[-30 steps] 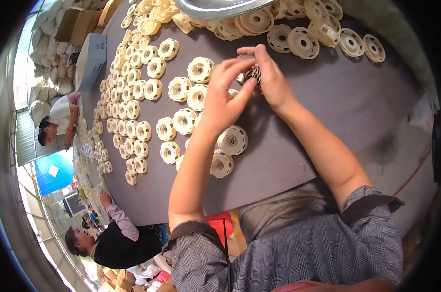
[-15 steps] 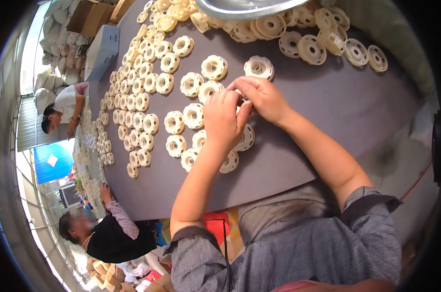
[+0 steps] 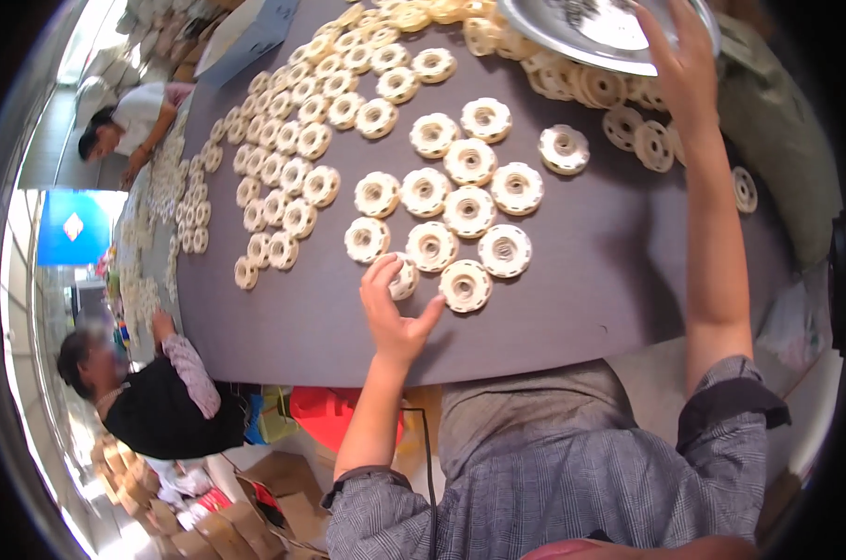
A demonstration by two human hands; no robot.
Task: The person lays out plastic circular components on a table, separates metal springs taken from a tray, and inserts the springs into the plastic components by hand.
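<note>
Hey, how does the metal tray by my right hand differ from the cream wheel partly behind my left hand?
The tray is shiny silver; the wheel is cream. The tray is far wider than the wheel. The right hand overlaps the tray, while the left hand partly covers the wheel. Both have rounded outlines, though the picture's edge cuts off the tray.

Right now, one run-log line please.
left hand: open, at plastic wheel, contact unclear | right hand: open, at metal bowl | other wheels: on grey table
</note>
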